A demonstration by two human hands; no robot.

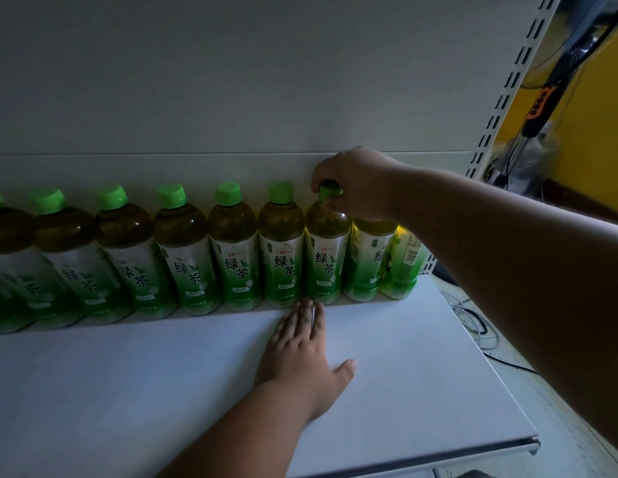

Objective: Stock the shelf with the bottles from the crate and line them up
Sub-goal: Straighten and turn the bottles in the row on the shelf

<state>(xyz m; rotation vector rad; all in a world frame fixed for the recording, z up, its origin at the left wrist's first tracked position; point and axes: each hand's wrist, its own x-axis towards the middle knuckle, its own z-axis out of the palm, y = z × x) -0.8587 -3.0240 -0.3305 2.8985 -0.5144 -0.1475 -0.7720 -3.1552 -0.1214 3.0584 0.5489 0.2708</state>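
Note:
Several green tea bottles with green caps stand in one row along the back of the white shelf [386,357]. My right hand [355,181] grips the green cap of one bottle [326,253], third from the row's right end. Two more bottles [366,263] stand to its right, partly hidden by my right forearm. My left hand [300,350] lies flat on the shelf, fingers apart, with its fingertips touching the base of the gripped bottle. The crate is out of view.
The shelf's grey back panel rises behind the row. A perforated metal upright [507,84] runs along the right side. Cables [473,322] lie on the floor past the shelf's right edge, near a yellow wall.

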